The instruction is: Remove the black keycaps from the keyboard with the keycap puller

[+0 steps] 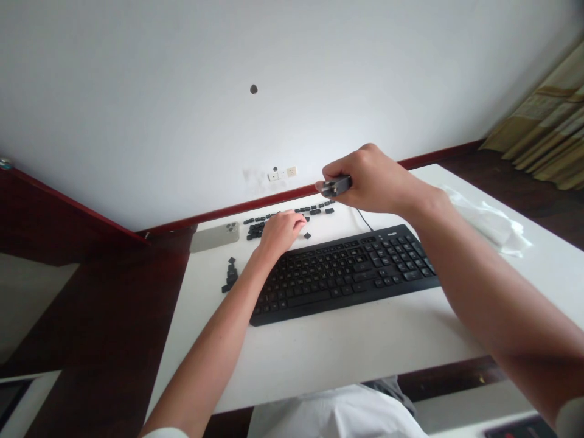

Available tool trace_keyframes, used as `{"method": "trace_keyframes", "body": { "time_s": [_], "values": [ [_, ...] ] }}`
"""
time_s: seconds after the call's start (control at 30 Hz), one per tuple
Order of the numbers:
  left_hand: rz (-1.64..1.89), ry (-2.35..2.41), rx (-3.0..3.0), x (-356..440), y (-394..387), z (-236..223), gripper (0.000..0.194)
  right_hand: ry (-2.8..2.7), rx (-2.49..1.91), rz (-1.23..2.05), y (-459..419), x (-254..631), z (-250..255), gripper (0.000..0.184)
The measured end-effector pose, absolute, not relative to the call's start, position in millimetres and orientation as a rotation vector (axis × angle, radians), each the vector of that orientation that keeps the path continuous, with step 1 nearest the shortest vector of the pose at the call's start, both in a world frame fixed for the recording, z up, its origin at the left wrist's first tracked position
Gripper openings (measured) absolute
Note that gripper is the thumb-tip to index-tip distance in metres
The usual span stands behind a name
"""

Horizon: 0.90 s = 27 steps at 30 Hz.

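Two bare hands over one black plastic full-size keyboard (365, 274), centre of white counter (347, 340). Right hand (360, 179) raised at keyboard's 12 o'clock, wrapped round short dark-grey tool (336, 186), its end toward 9. Left hand (281, 230) at 10 o'clock, low, fingers curled, right by loose small black keycaps (255, 230); can't tell if gripping one. More keycaps in a row at 11, a small cluster at 9. Flat grey phone (212, 237) at 10, farther out. Crumpled white translucent bag (490, 222) at 2.
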<state>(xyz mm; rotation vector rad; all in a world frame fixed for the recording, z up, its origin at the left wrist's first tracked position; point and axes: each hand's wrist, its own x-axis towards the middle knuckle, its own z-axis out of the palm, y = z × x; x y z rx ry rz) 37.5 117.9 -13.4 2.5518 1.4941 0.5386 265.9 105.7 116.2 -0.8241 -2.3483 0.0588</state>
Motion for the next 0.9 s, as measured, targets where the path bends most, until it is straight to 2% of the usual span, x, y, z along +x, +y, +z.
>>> {"method": "trace_keyframes", "body": {
  "time_s": [0.17,0.47,0.63,0.9],
  "values": [
    [0.458,1.513,2.572,37.7,114.3,0.0,0.014,-2.356,-0.788,0.050,108.0,268.7,114.1,0.044],
    [0.256,1.521,2.623,46.4,112.0,-21.8,0.010,-2.448,-1.074,0.097,95.3,260.5,126.2,0.039],
    [0.306,1.525,2.644,45.3,116.1,-27.1,0.016,-2.444,-1.087,0.097,95.6,258.0,125.8,0.036],
    [0.331,1.533,2.675,42.1,118.7,-33.7,0.028,-2.455,-1.086,0.096,95.6,259.5,124.9,0.040]
  ]
}}
